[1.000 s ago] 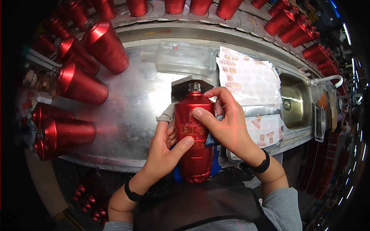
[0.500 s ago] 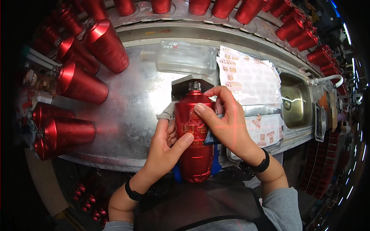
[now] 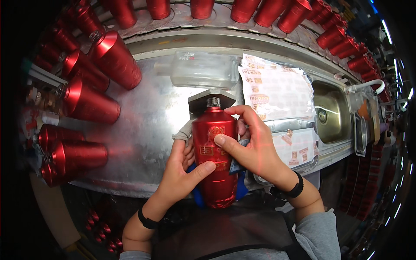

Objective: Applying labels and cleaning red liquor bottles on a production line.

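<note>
The red bottle [image 3: 216, 154] is in the middle, directly between the two hands, with its lower end at the near edge of the metal surface [image 3: 147, 130], in front of the person's apron [image 3: 208, 229]. Its long axis goes almost straight away from the body: the neck points to the far side, the base to the person. Neither hand is nearer, because both touch it. The left hand [image 3: 173, 177] has its grip clasped on the left side, the thumb lying across the lower front; a greyish wrap [image 3: 185, 131] covers one fingertip. The right hand [image 3: 262, 149] is clasped on the right side, with the thumb higher on the front and the index finger at the shoulder. The other fingers are partly hidden, so I cannot tell how firmly they press.

The bottle is shiny metallic red, with wide shoulders and a narrower base. Gold marks are on its front, and the threaded neck is bare, without cap. Behind the neck there is a grey angular block [image 3: 199, 104]; I cannot tell if they touch. Blue material [image 3: 197, 197] shows beside the lower part.
</note>
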`<action>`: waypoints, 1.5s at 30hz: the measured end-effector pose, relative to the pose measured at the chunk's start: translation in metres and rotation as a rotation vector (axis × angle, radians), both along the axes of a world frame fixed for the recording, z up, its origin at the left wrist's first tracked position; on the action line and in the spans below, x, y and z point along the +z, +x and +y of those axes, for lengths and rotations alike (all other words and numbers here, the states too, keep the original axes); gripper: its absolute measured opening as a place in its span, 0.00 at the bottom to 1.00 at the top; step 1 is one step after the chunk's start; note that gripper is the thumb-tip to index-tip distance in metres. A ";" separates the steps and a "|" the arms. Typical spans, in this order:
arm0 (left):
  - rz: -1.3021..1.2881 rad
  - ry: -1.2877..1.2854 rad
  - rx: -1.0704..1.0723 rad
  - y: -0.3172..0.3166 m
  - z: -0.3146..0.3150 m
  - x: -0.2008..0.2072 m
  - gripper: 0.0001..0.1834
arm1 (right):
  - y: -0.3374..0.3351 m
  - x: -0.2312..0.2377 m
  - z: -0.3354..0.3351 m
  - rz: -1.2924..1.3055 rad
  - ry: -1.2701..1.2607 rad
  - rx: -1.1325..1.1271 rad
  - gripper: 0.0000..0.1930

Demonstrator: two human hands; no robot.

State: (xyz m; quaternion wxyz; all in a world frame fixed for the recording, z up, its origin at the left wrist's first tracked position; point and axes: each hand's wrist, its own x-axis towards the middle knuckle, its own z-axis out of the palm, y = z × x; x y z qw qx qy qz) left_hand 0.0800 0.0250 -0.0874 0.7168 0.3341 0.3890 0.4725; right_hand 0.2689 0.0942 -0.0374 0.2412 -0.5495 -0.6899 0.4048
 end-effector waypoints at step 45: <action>-0.015 -0.020 0.097 0.010 0.026 0.010 0.42 | 0.003 -0.007 0.002 0.083 -0.049 -0.011 0.29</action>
